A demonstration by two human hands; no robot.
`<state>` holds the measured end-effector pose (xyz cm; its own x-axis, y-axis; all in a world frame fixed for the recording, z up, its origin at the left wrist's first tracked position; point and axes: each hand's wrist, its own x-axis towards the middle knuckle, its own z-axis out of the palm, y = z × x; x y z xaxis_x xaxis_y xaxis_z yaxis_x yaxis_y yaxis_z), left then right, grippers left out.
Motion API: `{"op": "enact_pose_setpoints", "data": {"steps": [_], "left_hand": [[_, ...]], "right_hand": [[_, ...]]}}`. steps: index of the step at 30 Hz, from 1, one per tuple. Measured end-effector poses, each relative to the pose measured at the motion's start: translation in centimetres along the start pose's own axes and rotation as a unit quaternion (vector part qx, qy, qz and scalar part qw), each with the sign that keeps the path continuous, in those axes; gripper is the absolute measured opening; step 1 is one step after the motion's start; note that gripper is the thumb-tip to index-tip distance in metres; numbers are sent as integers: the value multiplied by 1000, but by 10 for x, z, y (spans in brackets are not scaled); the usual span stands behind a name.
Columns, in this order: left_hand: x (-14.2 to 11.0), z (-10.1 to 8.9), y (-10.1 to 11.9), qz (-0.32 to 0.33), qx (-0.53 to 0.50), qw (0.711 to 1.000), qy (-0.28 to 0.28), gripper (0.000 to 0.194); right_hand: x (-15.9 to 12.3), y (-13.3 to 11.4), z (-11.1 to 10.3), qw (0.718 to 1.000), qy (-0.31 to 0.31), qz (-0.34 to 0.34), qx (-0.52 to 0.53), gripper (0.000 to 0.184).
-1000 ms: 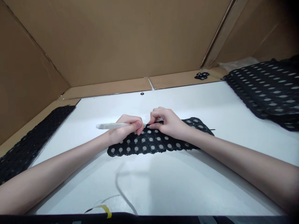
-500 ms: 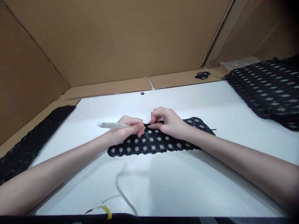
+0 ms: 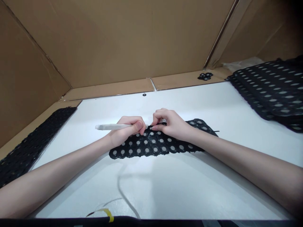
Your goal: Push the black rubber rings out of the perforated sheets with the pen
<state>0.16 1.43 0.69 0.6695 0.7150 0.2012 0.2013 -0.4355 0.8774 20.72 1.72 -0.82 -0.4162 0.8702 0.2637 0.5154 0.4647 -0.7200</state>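
A black sheet (image 3: 153, 142) with rows of pale round discs lies on the white tabletop in front of me. My left hand (image 3: 127, 129) is closed around a white pen-like tool (image 3: 111, 126), whose blunt end points left; its tip reaches the sheet's far edge and is hard to make out. With thumb and forefinger my right hand (image 3: 171, 124) pinches the same far edge, just right of the tool's tip. What lies between those fingertips is mostly hidden.
A stack of black disc sheets (image 3: 272, 88) rests at the right, another black pile (image 3: 38, 142) at the left. One small black ring (image 3: 144, 94) and a small disc cluster (image 3: 205, 76) lie farther back. Cardboard walls (image 3: 132, 41) enclose the table. A yellow-marked strip (image 3: 109, 214) is at the near edge.
My left hand has shifted slightly left and up with the white tool, drawing it back a little from the right fingertips. My right hand and the sheet have stayed put.
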Motion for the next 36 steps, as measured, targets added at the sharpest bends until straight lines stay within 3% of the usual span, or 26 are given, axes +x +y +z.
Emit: {"op": "enact_pose_setpoints", "data": {"steps": [23,31,36], "left_hand": [[8,-4,3,-2,59,994,-90,37],[7,-4,-8,-6,-23,999,-46,42],[7,-5,-5,-1,-6,998,-55,41]], "right_hand": [[0,-4,2,1000,8,8,-23,17],[-1,-2,2,1000,6,8,-22,16],[-1,-3,2,1000,2,14,-22,16]]}}
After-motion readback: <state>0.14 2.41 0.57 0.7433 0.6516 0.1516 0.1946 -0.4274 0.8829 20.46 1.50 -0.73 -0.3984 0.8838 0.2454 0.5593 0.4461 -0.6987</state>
